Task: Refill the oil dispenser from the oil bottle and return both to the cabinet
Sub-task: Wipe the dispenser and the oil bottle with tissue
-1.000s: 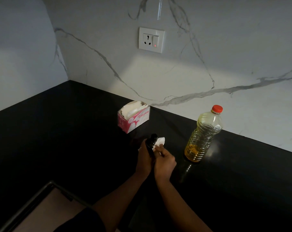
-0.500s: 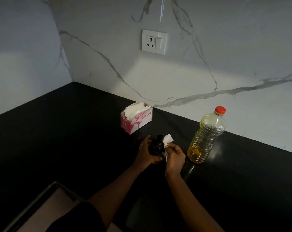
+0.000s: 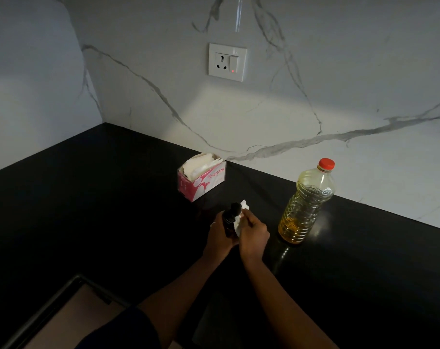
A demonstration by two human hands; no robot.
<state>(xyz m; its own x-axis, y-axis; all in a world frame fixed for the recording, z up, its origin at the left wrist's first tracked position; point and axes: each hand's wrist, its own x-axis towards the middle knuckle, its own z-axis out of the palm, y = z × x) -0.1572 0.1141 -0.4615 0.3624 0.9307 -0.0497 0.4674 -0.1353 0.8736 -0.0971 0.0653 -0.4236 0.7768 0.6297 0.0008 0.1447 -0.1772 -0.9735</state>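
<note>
Tissue (image 3: 239,217) slid down the oil dispenser (image 3: 231,219): right hand (image 3: 253,234) fingers pinch it, left hand (image 3: 220,235) grips dispenser; probably final wipe-down.

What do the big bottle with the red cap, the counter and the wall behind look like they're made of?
The oil bottle looks like clear ribbed plastic: the yellow oil shows through. The counter seems to be polished black stone or something similar, since it mirrors the bottle faintly. The wall looks like white marble with grey veins, possibly an imitation.
</note>
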